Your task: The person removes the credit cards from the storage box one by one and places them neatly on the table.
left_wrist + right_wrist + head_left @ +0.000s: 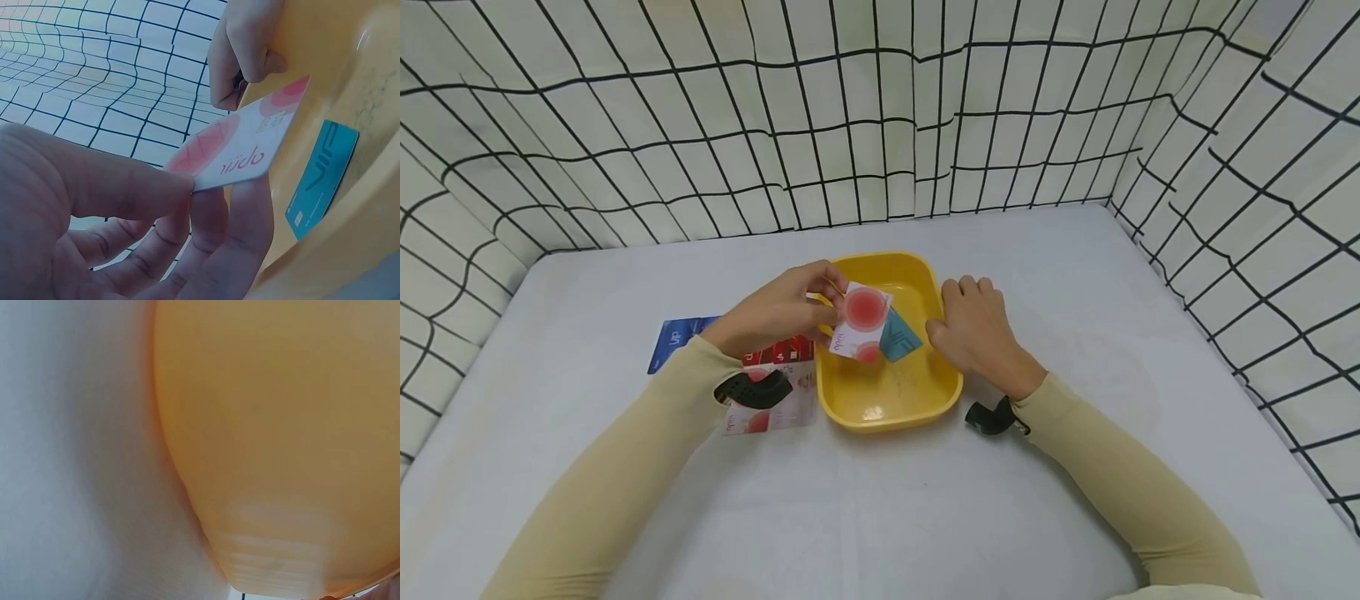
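My left hand [778,312] pinches a white card with pink circles [862,323] by its edge, over the left side of a yellow plastic tub [872,400]. In the left wrist view the thumb lies on top of the card and the fingers support it from below; a chip and lettering show on its face. Inside the tub lies a teal card [323,178] marked VIP. My right hand [976,329] grips the tub's right rim with curled fingers. The right wrist view shows mostly the tub's outer wall [269,437], with the fingers nearly out of frame.
Left of the tub, partly under my left forearm, lie a blue card [679,340], a red card [790,350] and pink-and-white cards [792,404]. A white cloth [880,517] covers the table. Black grid lines [850,125] mark the white walls around it.
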### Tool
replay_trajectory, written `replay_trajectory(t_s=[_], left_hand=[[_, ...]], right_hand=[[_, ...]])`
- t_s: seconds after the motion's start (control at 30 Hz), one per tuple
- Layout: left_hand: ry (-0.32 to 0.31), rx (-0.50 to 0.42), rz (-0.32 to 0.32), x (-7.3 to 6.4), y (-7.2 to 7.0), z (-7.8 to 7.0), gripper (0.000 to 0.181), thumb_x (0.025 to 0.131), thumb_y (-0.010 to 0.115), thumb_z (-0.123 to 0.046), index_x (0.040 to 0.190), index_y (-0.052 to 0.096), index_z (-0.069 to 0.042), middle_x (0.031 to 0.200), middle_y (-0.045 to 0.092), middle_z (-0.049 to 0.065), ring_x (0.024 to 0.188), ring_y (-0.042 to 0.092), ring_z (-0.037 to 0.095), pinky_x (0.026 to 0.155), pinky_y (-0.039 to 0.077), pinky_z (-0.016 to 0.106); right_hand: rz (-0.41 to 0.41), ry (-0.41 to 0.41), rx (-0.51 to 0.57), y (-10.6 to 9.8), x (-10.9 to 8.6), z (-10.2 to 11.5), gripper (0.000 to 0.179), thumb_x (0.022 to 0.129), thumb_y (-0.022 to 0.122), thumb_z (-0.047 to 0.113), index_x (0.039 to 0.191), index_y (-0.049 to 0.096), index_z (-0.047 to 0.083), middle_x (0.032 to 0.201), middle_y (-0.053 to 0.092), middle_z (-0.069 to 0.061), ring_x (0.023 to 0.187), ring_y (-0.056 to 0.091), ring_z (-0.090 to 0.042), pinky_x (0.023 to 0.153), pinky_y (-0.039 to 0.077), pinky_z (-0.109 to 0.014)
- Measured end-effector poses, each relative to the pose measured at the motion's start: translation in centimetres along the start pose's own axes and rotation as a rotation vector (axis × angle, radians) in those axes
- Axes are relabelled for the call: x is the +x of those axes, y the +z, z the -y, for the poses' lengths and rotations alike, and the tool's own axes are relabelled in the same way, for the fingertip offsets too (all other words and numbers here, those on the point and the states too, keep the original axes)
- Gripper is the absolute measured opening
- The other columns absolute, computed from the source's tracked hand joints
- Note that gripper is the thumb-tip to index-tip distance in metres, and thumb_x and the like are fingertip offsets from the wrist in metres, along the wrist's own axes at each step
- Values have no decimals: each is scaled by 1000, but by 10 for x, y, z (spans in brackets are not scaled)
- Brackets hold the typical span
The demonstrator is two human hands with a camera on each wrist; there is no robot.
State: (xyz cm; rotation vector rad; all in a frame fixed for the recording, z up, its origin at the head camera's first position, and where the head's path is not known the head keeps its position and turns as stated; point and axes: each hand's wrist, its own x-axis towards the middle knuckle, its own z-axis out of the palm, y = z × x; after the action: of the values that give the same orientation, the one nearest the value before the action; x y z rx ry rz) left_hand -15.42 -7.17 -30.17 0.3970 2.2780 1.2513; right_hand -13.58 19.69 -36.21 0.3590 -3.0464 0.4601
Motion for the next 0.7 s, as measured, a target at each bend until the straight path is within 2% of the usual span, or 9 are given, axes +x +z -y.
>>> replay_trajectory(t_s=[0.2,0.33,0.7], left_hand=[[1,5,-18,-6,-3,5,38,96,60,-10,132,48,-8,128,54,15,114,66,31,85,65,39],[5,8,-28,-8,-6,11,37,97,60,-11,131,48,-8,127,55,14,109,69,30,85,65,37],[8,-4,-57,-26,-20,22,34,99,60,-16,130,48,-7,125,56,15,104,68,29,85,65,39]], right_hand=[[7,7,0,0,0,0,21,92,48,24,96,52,4,87,45,-11,87,40,-30,77,28,-38],[8,11,1,1,0,0,20,92,48,24,95,51,4,86,45,-12,86,40,-30,77,27,-38],[6,17,3,2,0,1,22,91,48,23,98,52,3,87,45,-12,86,39,-31,76,27,-38]])
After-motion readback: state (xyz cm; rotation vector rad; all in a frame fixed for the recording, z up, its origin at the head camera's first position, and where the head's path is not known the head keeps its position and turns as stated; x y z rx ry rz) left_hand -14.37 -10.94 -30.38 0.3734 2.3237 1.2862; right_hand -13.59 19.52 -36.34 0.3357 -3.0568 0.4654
